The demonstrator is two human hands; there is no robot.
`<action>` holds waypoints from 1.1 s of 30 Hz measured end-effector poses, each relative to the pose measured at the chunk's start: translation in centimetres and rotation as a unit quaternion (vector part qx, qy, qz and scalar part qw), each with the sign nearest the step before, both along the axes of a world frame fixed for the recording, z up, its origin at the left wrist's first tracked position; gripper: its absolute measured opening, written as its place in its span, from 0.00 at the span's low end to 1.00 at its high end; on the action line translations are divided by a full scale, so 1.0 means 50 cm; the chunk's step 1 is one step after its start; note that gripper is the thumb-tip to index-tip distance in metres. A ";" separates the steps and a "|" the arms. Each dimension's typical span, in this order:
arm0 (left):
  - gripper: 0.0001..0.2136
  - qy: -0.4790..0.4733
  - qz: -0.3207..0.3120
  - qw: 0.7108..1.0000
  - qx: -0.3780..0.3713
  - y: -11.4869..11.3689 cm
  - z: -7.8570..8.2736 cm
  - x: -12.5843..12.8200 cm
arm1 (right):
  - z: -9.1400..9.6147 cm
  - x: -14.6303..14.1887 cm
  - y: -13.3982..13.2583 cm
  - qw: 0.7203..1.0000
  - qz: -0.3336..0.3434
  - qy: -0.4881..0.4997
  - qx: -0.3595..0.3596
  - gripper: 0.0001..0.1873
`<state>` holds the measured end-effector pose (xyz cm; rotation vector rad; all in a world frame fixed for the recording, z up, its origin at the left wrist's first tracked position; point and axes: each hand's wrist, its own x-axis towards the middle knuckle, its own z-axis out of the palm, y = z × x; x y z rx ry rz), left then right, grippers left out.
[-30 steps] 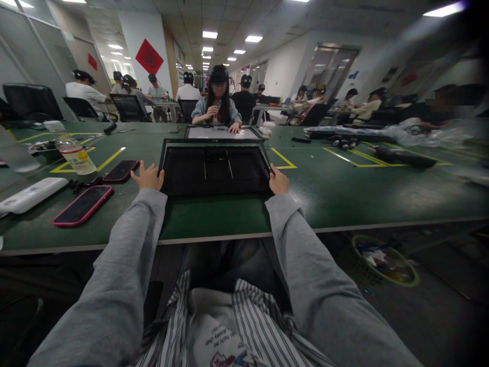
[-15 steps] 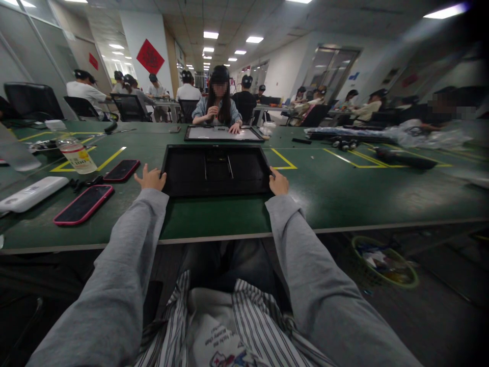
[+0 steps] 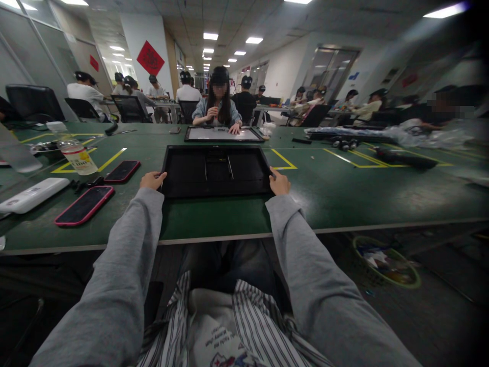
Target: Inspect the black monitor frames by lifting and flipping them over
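While left hand [image 3: 152, 180] grips one edge of black panel [image 3: 183, 171], right hand [image 3: 279, 183] grips opposite edge; phone [image 3: 123, 172] beside left hand.

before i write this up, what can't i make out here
All in the head view:
- Underneath the black panel: hidden by the panel itself.
- The lower fingers of the left hand: hidden by the hand itself.
- The rest of the clear container: cut off by the left edge.
- Whether the co-worker's raised hand holds anything: too small.
- What fills the basket: too blurred and dim.
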<state>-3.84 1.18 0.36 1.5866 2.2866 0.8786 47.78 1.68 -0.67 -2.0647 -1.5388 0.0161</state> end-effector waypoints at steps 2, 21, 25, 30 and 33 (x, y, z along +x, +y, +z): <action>0.24 -0.067 -0.016 0.998 -0.002 0.004 0.001 -0.016 | -0.002 0.003 0.002 1.000 0.002 0.000 0.013 0.27; 0.17 -0.354 -0.129 0.917 -0.132 -0.040 0.047 0.161 | 0.003 -0.010 -0.003 0.989 0.004 0.015 0.150 0.23; 0.19 -0.417 -0.174 0.879 -0.150 -0.026 0.035 0.263 | 0.002 -0.017 -0.005 0.990 0.044 0.004 0.134 0.22; 0.18 -0.481 -0.198 0.841 -0.150 -0.019 0.016 0.334 | -0.009 -0.018 0.006 0.989 0.086 -0.003 0.122 0.21; 0.16 -0.480 -0.201 0.841 -0.149 -0.023 0.016 0.337 | -0.018 -0.014 0.015 0.986 0.098 -0.005 0.135 0.20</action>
